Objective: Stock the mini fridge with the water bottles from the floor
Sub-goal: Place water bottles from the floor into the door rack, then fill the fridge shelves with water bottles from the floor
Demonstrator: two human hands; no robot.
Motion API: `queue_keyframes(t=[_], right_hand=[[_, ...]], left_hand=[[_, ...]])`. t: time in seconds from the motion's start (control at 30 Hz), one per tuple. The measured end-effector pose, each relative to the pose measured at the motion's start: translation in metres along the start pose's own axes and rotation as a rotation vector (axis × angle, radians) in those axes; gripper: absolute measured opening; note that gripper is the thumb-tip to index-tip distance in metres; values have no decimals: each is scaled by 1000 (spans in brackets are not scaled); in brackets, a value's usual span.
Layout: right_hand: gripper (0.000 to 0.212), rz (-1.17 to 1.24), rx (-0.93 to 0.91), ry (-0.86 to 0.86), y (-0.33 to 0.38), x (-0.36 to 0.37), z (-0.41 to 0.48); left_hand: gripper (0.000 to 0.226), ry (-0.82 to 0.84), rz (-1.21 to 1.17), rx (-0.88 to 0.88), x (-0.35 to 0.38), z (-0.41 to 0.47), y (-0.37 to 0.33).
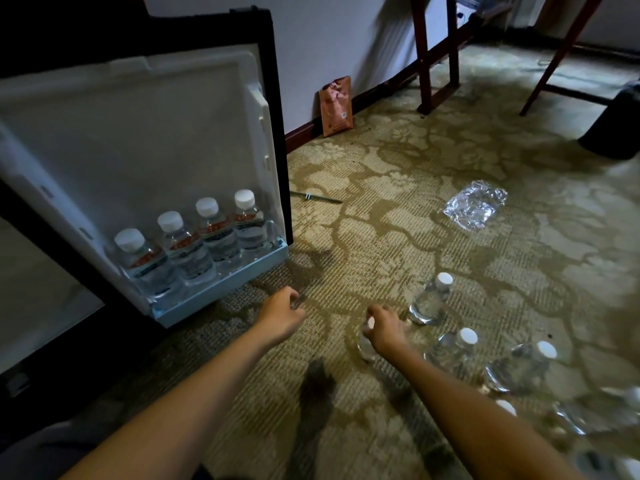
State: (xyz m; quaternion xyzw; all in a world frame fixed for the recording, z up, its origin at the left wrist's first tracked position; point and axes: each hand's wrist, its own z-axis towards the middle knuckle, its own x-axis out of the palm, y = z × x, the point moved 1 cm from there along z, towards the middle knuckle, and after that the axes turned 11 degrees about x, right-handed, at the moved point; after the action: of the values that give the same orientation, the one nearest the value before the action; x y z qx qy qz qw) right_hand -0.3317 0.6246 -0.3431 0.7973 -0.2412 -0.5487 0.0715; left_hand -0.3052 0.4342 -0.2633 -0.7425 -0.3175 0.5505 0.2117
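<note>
The right hand (384, 329) curls round the neck of a water bottle (366, 348) standing on the carpet (381, 237), its body showing just below the fingers. The left hand (282, 315) hovers near it, loosely curled and holding nothing. Four bottles (183, 247) stand in the shelf (221, 289) of the open fridge door (138, 133). Other bottles (429, 299) stand to the right.

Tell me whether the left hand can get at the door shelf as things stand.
Probably yes. The left hand hovers empty close to the door shelf, only carpet between them. The right hand, gripping a floor bottle, is off to the side. Four bottles fill the shelf, though.
</note>
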Motion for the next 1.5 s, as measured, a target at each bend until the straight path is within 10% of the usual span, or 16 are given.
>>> queue_keyframes(t=[0.4, 0.67, 0.97, 1.17, 1.5], right_hand=[[12, 170, -606, 62, 131, -67, -82], [10, 270, -919, 218, 266, -91, -162], [5, 329, -1071, 569, 367, -56, -237], [33, 289, -845, 828, 411, -1, -242], [64, 115, -1112, 890, 467, 108, -281]], left_hand=[[70, 87, -30, 53, -71, -73, 21], [88, -298, -199, 104, -158, -136, 52], [58, -605, -344, 57, -227, -196, 112], [36, -924, -580, -38, -270, -245, 168], [44, -1268, -378, -244, -349, -257, 214]])
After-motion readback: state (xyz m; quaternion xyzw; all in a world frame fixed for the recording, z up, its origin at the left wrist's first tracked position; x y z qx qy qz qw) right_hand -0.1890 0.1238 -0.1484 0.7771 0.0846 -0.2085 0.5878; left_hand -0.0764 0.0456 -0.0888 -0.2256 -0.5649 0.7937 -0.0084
